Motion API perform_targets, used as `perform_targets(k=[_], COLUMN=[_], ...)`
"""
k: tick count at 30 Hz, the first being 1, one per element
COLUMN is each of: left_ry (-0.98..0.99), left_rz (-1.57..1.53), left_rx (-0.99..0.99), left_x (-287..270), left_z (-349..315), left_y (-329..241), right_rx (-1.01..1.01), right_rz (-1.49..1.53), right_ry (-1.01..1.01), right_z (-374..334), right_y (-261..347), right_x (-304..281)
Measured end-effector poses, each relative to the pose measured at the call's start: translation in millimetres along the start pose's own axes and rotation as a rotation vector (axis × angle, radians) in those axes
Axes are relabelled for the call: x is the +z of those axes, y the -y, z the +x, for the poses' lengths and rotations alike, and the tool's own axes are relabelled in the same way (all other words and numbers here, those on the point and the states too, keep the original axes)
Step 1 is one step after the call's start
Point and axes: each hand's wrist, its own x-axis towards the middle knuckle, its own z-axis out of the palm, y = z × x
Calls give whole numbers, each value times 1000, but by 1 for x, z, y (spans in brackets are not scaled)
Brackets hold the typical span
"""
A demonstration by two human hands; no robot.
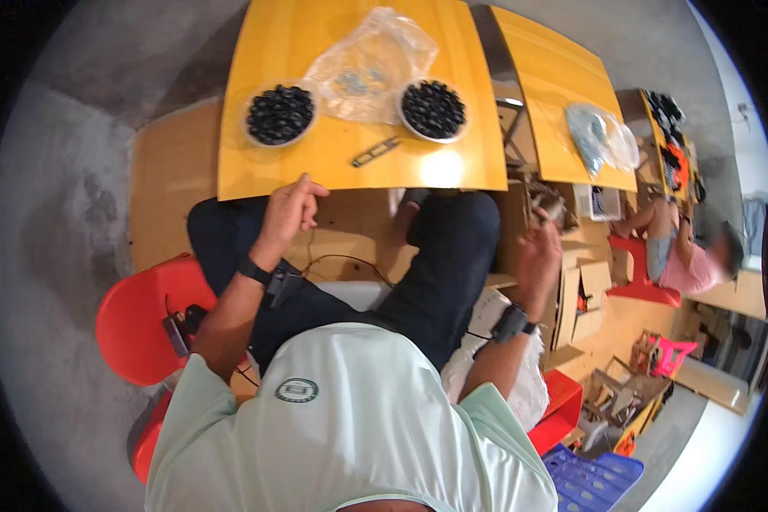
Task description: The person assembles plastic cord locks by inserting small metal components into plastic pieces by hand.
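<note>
My left hand [290, 212] is just off the near edge of the yellow table [333, 175], fingers apart, with nothing visible in it. Out to the right, beside the table and above some cardboard boxes, is my right hand [540, 249]; motion blurs its fingers, and whether it holds anything cannot be made out. Two round clear bowls full of small black parts stand on the table, a left bowl [280, 116] and a right bowl [433, 111]. Between them lies a clear plastic bag [397, 43] with small silvery pieces. A slim metal tool like snips [375, 152] lies nearer the edge.
A second yellow table [555, 64] at the right bears a plastic bag [593, 136]. Cardboard boxes [582, 294] and a white basket [598, 203] are on the right. A red chair [136, 320] is on my left. A person [691, 256] sits at the far right.
</note>
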Motion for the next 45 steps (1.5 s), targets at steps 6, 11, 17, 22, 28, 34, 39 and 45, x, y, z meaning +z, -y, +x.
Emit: perform_targets(k=[6,11,17,22,28,34,39,45], left_ry=[-12,-60,-79,-114,-70,-135,-106,-126], left_rz=[41,51,71,333,639,983,1165,1151], left_rx=[-41,-30,4,175,477,676,586,597], left_x=[1,-10,-13,-8,34,61,65,70], left_z=[-10,-12,-6,11,61,139,169,173], left_y=[-6,-18,-27,-36,-80,-64,-45,-39], right_rx=[50,80,146,89,299,154,145,244], right_rz=[-228,-462,-691,-281,-184,-267,-362,-191], right_ry=[-188,-260,-259,110,651,682,646,594], right_z=[51,90,97,41,26,28,28,28], right_y=[-49,-99,-119,-17,-39,-111,-138,-126], right_x=[-123,-154,-149,30,137,184,181,179])
